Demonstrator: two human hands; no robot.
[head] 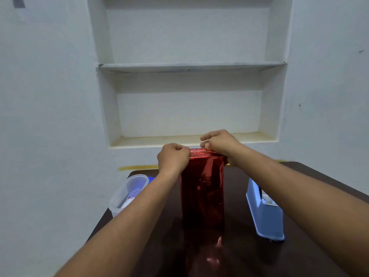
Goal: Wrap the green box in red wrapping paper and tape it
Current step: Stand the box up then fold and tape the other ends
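Red foil wrapping paper [201,192] is covering the upright box, which is standing near the middle of the dark table [249,256], between its left and right edges; no green is showing, so the box itself is hidden under the wrap. The person is working at the top end, probably because that is where the loose paper is needing to be folded shut. The left hand [173,155] is curling its fingers into a fist against the top left corner of the parcel, seemingly pinning the paper there so it is not springing back, though exactly what the fingers are pinching cannot be told. The right hand [218,143] is curling over the top right corner, its fingertips pinching something thin across the top, likely a fold of foil or a strip of tape. A pale blue tape dispenser [263,212] is sitting toward the right edge, within easy reach for sealing. A clear plastic container [127,194] is resting at the left edge. Judging from this, the sides are looking done and the top closure is under way.
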